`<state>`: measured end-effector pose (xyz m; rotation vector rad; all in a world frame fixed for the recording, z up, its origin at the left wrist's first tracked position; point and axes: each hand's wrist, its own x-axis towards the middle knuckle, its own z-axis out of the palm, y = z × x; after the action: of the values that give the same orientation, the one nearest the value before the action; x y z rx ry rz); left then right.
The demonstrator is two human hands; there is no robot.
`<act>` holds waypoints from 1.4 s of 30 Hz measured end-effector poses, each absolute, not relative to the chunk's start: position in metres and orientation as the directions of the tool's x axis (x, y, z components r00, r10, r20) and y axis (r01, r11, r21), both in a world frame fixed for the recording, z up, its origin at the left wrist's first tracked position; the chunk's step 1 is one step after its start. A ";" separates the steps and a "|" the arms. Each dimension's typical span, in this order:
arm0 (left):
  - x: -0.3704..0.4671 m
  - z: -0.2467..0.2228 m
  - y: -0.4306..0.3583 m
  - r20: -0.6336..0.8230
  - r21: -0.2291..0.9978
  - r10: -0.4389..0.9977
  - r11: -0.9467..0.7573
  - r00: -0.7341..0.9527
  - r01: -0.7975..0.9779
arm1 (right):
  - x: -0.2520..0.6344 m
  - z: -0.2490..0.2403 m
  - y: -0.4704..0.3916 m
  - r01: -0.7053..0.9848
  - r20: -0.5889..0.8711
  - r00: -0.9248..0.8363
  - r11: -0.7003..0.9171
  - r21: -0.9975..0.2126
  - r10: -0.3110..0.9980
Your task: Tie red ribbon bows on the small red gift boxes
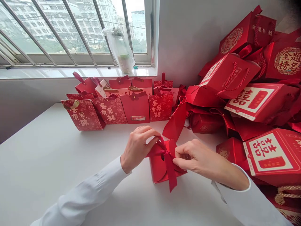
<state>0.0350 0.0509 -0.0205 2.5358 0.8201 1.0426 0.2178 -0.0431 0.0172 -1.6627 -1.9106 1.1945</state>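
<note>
A small red gift box (157, 169) rests on the white table, with a dark red ribbon (171, 175) tied in a knot over its top. My left hand (140, 146) pinches a loop of the ribbon at the box's upper left side. On the other side of the knot, my right hand (199, 157) is closed, thumb and forefinger together on the ribbon near the knot; the bit between those fingers is mostly hidden. One ribbon tail hangs down over the front of the box. Just behind the box leans a red folded carton piece (175, 121).
Several upright red gift bags (135, 108) stand in rows at the table's back, below the window sill (82, 72). A bagged drink cup (124, 59) is on the sill. Red gift boxes (261, 100) are piled high along the right side.
</note>
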 end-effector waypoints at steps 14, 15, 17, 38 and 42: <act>0.036 -0.016 0.053 0.350 0.791 0.745 -0.560 0.568 0.246 | 0.219 0.016 -0.043 0.631 -0.281 -0.270 -0.052 -0.774 0.921; 0.037 -0.016 0.052 0.327 0.813 0.755 -0.532 0.569 0.238 | 0.219 0.016 -0.043 0.630 -0.283 -0.271 -0.053 -0.775 0.920; 0.037 -0.015 0.051 0.280 0.842 0.761 -0.488 0.585 0.231 | 0.220 0.018 -0.043 0.627 -0.290 -0.276 -0.057 -0.777 0.916; 0.031 0.011 0.048 -0.203 0.979 0.632 0.124 0.748 0.161 | 0.229 0.021 -0.040 0.698 -0.314 -0.258 -0.049 -0.715 0.914; 0.031 0.012 0.046 -0.198 0.980 0.630 0.110 0.751 0.166 | 0.230 0.021 -0.040 0.694 -0.305 -0.266 -0.037 -0.719 0.914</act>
<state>0.0308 0.0459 0.0121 1.4487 0.6942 0.3845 0.2299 -0.0398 0.0207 -1.7128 -1.9745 1.1939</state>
